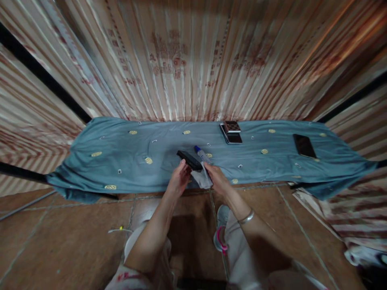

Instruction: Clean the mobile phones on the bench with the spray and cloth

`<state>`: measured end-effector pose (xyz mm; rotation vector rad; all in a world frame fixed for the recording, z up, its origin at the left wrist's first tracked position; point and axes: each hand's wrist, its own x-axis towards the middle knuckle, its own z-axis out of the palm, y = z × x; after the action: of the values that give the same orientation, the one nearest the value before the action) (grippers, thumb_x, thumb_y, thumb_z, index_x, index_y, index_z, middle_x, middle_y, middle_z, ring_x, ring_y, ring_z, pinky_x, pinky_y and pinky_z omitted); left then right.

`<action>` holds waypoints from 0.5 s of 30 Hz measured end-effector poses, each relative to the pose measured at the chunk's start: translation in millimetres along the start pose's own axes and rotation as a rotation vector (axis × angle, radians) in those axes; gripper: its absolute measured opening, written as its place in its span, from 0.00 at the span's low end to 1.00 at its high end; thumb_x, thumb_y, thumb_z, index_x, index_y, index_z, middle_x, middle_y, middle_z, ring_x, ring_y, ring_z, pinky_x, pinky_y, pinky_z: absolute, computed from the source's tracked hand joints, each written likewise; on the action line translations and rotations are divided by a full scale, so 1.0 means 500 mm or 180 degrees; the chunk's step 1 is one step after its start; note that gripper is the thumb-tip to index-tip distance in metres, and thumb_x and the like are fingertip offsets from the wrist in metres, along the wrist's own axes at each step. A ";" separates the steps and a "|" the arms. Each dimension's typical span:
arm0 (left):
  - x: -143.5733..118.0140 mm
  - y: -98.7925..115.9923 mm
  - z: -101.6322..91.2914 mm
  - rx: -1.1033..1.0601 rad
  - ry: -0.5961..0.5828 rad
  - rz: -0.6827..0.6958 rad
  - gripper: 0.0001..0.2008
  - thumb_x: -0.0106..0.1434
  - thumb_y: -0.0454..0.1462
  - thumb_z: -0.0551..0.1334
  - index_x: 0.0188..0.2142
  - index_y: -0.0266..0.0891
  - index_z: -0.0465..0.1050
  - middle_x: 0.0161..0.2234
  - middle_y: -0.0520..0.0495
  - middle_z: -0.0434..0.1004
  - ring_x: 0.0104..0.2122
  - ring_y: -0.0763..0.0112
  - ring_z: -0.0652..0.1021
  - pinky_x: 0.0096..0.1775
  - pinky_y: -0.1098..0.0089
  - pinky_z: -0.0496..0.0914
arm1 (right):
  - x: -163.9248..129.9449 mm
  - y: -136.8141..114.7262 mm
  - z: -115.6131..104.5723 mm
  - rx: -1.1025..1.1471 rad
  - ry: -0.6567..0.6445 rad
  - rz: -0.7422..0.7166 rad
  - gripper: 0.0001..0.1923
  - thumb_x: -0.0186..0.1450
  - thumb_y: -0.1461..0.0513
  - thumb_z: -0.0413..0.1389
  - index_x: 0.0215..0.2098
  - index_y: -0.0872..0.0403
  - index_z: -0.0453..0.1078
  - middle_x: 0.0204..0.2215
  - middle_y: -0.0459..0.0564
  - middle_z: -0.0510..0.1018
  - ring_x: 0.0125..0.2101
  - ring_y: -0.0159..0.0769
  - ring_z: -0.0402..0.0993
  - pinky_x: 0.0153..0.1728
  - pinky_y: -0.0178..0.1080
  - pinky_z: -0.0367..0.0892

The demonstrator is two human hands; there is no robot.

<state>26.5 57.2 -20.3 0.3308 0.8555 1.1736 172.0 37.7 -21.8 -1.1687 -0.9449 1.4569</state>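
My left hand (180,177) is closed around the near left end of a black, flat, phone-like object (190,160), held tilted above the cloth. In my right hand (216,177) is a thin white tissue (202,178), which hangs down and touches the right end of the black object. Just behind, a small clear bottle with a blue cap (200,152) lies on the cloth, partly hidden by my right hand and the tissue.
A blue-green cloth with yellow prints (163,177) covers the low bench. Toward its back right lie a brown patterned case (232,127) and a dark flat item (234,139). Farther right rests a black tablet-like slab (304,146). Striped curtains (193,60) and black poles (45,76) enclose the bench.
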 end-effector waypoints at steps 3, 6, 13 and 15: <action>0.002 -0.007 0.010 -0.0010 -0.0140 -0.0136 0.11 0.56 0.44 0.68 0.33 0.38 0.77 0.32 0.48 0.81 0.33 0.71 0.78 0.40 0.71 0.68 | -0.006 -0.013 -0.009 0.0520 -0.0283 0.0637 0.16 0.62 0.49 0.58 0.30 0.53 0.75 0.26 0.48 0.81 0.29 0.36 0.78 0.31 0.36 0.73; -0.001 -0.011 0.024 -0.0071 -0.0155 -0.0216 0.08 0.58 0.42 0.67 0.31 0.38 0.77 0.30 0.49 0.81 0.32 0.72 0.78 0.40 0.71 0.68 | -0.012 -0.025 -0.019 0.0673 -0.0305 0.0740 0.13 0.62 0.52 0.60 0.31 0.53 0.75 0.26 0.46 0.81 0.25 0.33 0.77 0.27 0.33 0.73; -0.001 -0.027 0.044 0.0099 -0.0337 -0.0330 0.09 0.61 0.42 0.65 0.33 0.38 0.79 0.33 0.47 0.82 0.34 0.69 0.78 0.39 0.70 0.68 | -0.024 -0.040 -0.026 0.1295 0.0188 0.0993 0.04 0.60 0.62 0.62 0.28 0.54 0.74 0.22 0.43 0.81 0.17 0.26 0.72 0.18 0.28 0.68; 0.004 -0.035 0.046 0.0180 -0.0383 -0.0330 0.10 0.60 0.43 0.65 0.34 0.38 0.79 0.34 0.46 0.82 0.37 0.65 0.79 0.40 0.68 0.68 | -0.026 -0.041 -0.028 0.1399 0.0315 0.1028 0.03 0.60 0.64 0.61 0.28 0.55 0.74 0.21 0.44 0.80 0.16 0.26 0.72 0.18 0.27 0.67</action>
<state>55.3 56.9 -17.0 0.3948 0.7924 1.0247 190.7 28.6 -2.9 -1.0794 -0.3460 1.7355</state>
